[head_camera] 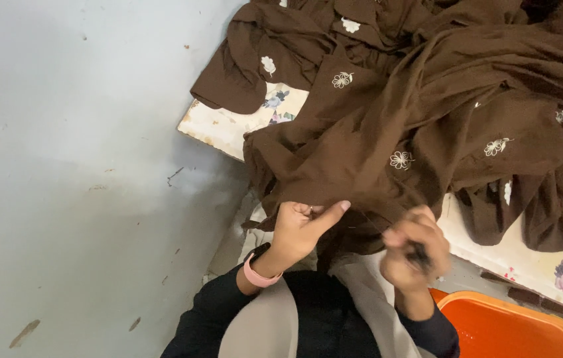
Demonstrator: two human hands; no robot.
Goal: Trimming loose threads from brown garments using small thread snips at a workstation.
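1. The soft brown cotton cloth with white embroidered flowers is lying heaped on the floral-covered counter.
2. The left hand is pinching its hanging hem, fingers clamped.
3. The right hand is gripping a small dark tool.
4. Judgement: light, limp, non-slippery; grip at the hem.

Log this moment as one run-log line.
left hand: pinching edge of brown embroidered fabric | right hand: closed on small dark tool, tugging fabric | surface: floral-print table | nearby: orange tub
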